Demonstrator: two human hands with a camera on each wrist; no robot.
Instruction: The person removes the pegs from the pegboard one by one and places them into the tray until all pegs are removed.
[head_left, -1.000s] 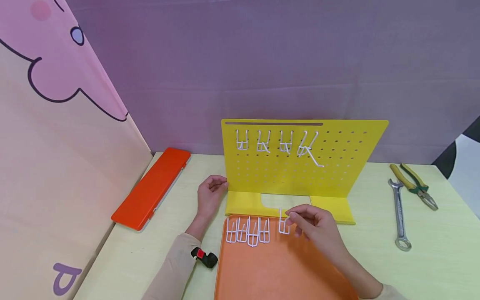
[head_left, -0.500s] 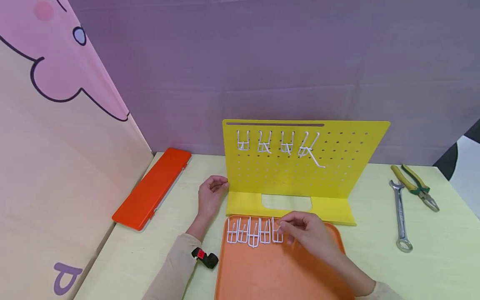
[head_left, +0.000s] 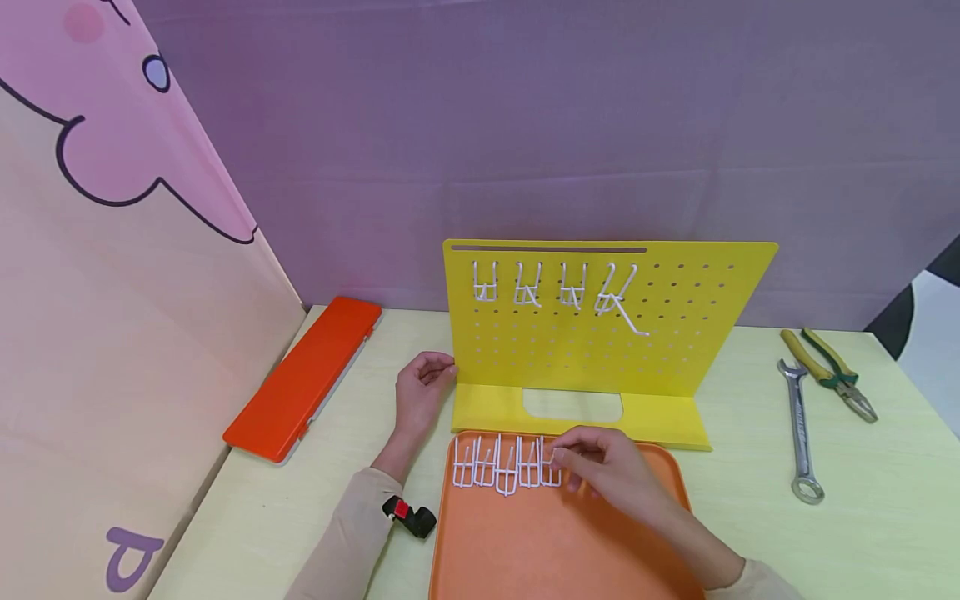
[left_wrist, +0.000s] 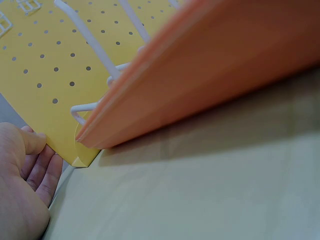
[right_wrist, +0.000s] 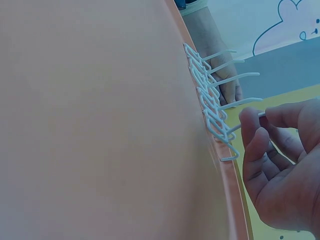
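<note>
Tray (head_left: 517, 546), orange, is set nearest on the desk (head_left: 360, 533), a purple letter like P (head_left: 137, 536) being printed on the left panel (head_left: 97, 375). Along the tray's far rim five hooks (head_left: 507, 472) are lined, the rightmost hook (head_left: 551, 484) clamped in the right hand's grip (head_left: 615, 471), while the pegboard's (head_left: 555, 350) left edge is pinched by the left hand (head_left: 420, 392) in the room beside one red case (head_left: 307, 375). Farther off, one wrench (head_left: 800, 433), its marking too small to read, and one pair of pliers (head_left: 840, 383) are laid right, and four hooks (head_left: 527, 289) are hung on the pegboard.
</note>
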